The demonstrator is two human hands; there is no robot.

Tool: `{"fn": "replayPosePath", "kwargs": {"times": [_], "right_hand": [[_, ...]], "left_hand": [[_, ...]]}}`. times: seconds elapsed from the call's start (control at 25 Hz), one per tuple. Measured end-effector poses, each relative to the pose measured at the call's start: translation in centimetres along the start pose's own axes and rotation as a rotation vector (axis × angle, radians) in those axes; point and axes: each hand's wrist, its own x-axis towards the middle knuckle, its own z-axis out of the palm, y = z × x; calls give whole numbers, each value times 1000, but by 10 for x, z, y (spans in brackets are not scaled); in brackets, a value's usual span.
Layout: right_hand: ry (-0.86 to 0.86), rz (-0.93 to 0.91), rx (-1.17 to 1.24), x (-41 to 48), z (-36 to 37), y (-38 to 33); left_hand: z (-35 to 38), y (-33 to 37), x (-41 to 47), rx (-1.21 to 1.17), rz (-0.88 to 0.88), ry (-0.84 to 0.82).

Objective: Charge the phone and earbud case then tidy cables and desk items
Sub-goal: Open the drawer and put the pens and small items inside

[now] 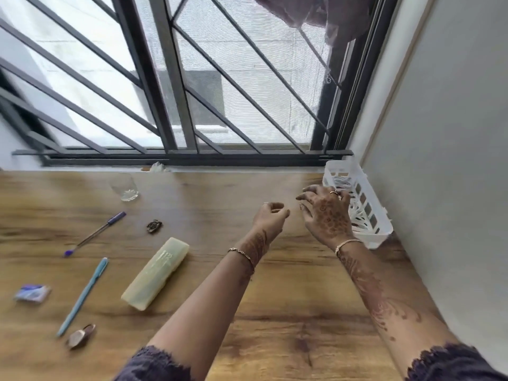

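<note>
Across the wooden desk (275,298) we saw no phone, no earbud case and no charger, so we could not judge the charging step. The white basket (368,213) was our marker, and we could not tell through its slats whether it held cables. Well to the left of the basket lay a pale pencil box (156,273). Farther left were a light-blue pen (82,295), a purple pen (94,234) and a glass (125,187). Farthest from the basket sat a blue packet (32,292), a copper-coloured piece (81,335) and a dark trinket (154,226). With all these loose, we judged most of the tidying was yet to be done.

The right hand (327,213) was at the basket's near rim, fingers spread and relaxed, holding nothing. The left hand (270,217), just left of it, was curled with thumb near fingertips. We could not tell whether it pinched anything.
</note>
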Motion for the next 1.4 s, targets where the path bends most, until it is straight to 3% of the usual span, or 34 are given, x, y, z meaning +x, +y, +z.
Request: {"fn": "replayPosePath", "kwargs": {"times": [0.36,0.6,0.72,0.84,0.96,1.08,1.24,1.36,1.4], "right_hand": [[16,-46,84,-86,-1,-106],[-62,90,180,-178,-9,-167],[-17,171,176,-230,-10,-187],[156,419,216,-281,-10,-196],[309,897,345,-322,-9,-201],[376,1233,520,-350,3,-210],[105,1670,1049,-356,39,-224],[-54,1668,1621,-348,61,-233],[-34,1646,1740,-343,67,-234]], "left_hand": [[-92,-54,-83,-11,84,97],[-139,-110,-171,297,250,26],[-148,-137,-214,482,359,-26],[-165,-166,-239,582,390,-2],[-186,-187,-254,653,453,83],[-195,-201,-266,694,573,127],[-192,-224,-268,684,701,199],[-189,-225,-265,663,716,232],[-188,-226,-264,652,719,244]]}}
